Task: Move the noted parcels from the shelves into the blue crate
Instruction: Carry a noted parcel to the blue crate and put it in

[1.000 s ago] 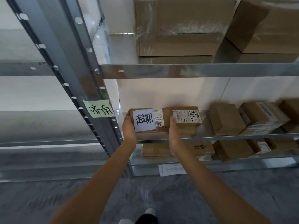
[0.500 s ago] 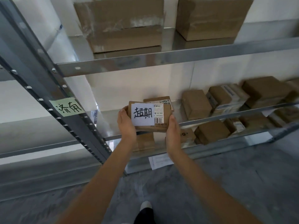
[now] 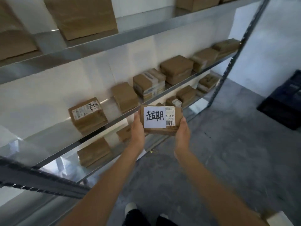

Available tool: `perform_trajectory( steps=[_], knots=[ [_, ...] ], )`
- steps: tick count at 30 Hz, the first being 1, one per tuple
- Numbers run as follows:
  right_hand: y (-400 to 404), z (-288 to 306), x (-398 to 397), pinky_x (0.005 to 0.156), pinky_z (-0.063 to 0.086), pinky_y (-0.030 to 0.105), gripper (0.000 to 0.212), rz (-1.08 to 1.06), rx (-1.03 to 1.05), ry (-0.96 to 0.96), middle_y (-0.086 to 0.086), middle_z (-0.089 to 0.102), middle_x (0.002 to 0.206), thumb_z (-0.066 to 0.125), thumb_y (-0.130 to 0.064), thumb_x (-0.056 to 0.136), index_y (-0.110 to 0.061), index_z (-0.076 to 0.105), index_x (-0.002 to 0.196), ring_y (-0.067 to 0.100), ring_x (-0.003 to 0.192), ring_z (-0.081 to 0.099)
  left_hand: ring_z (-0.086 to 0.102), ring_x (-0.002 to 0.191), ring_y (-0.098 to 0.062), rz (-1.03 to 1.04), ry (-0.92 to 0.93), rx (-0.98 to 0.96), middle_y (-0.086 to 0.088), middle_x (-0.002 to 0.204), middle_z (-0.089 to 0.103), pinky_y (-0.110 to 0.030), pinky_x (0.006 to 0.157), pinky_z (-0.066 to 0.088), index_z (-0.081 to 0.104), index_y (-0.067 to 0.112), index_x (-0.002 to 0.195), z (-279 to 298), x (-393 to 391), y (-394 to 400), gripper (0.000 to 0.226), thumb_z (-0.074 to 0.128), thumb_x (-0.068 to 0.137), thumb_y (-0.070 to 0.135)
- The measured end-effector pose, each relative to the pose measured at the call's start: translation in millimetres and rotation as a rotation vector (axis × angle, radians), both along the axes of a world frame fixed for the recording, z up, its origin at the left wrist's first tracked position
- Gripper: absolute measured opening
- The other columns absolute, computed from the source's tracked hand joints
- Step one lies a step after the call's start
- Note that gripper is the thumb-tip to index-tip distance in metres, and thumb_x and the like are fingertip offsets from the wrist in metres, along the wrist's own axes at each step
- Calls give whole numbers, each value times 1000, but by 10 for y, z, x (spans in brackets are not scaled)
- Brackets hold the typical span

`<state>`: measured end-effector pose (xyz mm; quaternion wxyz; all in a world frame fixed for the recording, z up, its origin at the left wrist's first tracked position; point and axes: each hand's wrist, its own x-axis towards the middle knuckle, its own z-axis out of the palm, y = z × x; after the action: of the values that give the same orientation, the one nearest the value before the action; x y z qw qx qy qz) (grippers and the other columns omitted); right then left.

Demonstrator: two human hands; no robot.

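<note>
Parcel: the small brown cardboard parcel (image 3: 171, 130) sits in front of the metal shelf's edge (image 3: 97, 130), held off it.
Note: its white paper note (image 3: 154, 117) reads "超期"; the barcode label beside it shows "LB-23".
Grip: your left hand (image 3: 137, 128) and right hand (image 3: 182, 130) clasp its two ends, fingers curled round it.
Shelf: a brown box (image 3: 87, 115) is marked "7786".
Crate: the dark blue plastic crate (image 3: 284, 101) stands on the floor, far right.

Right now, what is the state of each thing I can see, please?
Noted parcel: off the shelf, held in the air.
Left hand: grips the parcel's left side.
Right hand: grips its right side.
Parcel marked 7786: resting on the middle shelf.
Crate: on the floor at right, contents hidden.
</note>
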<state>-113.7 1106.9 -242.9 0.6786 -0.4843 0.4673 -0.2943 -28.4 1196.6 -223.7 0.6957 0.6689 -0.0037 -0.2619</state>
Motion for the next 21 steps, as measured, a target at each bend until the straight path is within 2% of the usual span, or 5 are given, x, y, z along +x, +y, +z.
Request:
perform_trajectory(
  steps=[6, 9, 14, 18, 21],
  knots=[
    [-737, -77, -885, 57, 43, 11, 46, -278, 81, 48, 6, 64, 124, 32, -37, 105, -11, 59, 131, 14, 95, 59, 62, 109, -23, -326, -9, 9, -6, 109, 68, -33, 99, 46, 62, 14, 118, -5, -727, -874, 55, 19, 104, 45],
    [-989, -143, -1185, 71, 42, 24, 47, -396, 133, 56, 9, 64, 122, 34, -40, 104, -11, 59, 131, 19, 104, 58, 61, 103, -19, -465, 8, 17, -5, 108, 66, -25, 86, 49, 65, 18, 104, -42, -948, -1224, 57, 13, 105, 42],
    [-1417, -226, -1462, 68, 42, 19, 36, -516, 144, 72, 4, 64, 108, 34, -34, 105, -13, 61, 114, 18, 98, 58, 66, 100, -19, -612, 45, 43, -4, 103, 73, -44, 105, 43, 68, 30, 91, -262, -1105, -1820, 62, 11, 103, 51],
    [-1883, -324, -1569, 85, 39, 27, 46, -597, 170, 132, 8, 63, 125, 35, -41, 103, -11, 61, 128, 20, 109, 57, 67, 104, -23, -723, 57, 60, -5, 105, 74, -49, 105, 43, 69, 33, 97, -415, -1135, -2434, 61, 12, 101, 55],
    [-2243, -356, -1643, 75, 40, 24, 50, -654, 200, 105, 7, 64, 124, 33, -45, 103, -11, 60, 129, 18, 106, 58, 66, 102, -20, -804, 38, 65, -5, 107, 73, -41, 101, 45, 67, 33, 97, -491, -1168, -2955, 58, 12, 103, 50]
  ],
)
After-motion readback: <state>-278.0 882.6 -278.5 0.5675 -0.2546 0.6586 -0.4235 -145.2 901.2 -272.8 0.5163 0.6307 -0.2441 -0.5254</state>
